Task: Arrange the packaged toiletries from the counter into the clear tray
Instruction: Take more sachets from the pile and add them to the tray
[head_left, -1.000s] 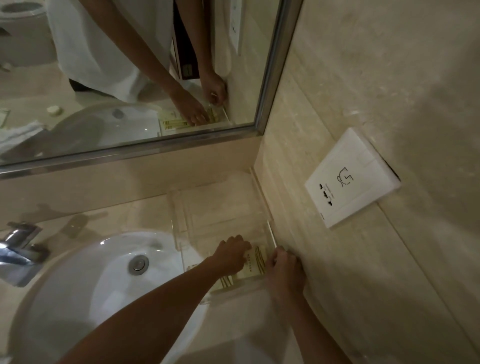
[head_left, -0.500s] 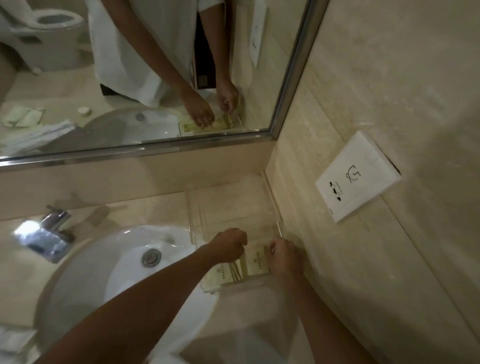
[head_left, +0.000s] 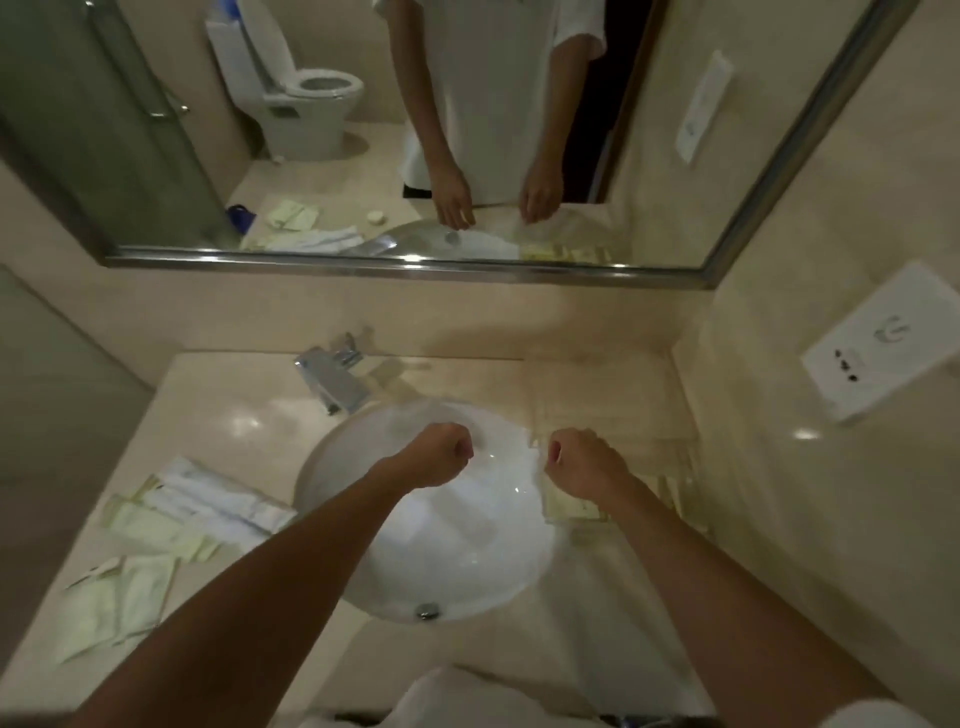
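The clear tray (head_left: 608, 405) sits on the counter to the right of the sink, against the side wall. Pale packets (head_left: 571, 506) lie in its near end, partly hidden by my right forearm. More pale green packaged toiletries (head_left: 150, 525) lie spread on the counter left of the sink, with a further pile (head_left: 117, 597) nearer the front edge. My left hand (head_left: 441, 452) hovers over the basin, fingers curled and holding nothing. My right hand (head_left: 584, 460) hovers at the tray's left edge, fingers curled too, with nothing in them.
A white round sink (head_left: 436, 525) fills the middle of the counter, with a chrome tap (head_left: 332, 376) behind it. A mirror (head_left: 415, 130) spans the back wall. A white socket plate (head_left: 878, 353) is on the right wall. White packets (head_left: 218, 499) lie among the green ones.
Both hands have lifted off the packets in the tray and moved left, over the basin and tray edge. The view has swung left and pulled back, showing the whole counter.
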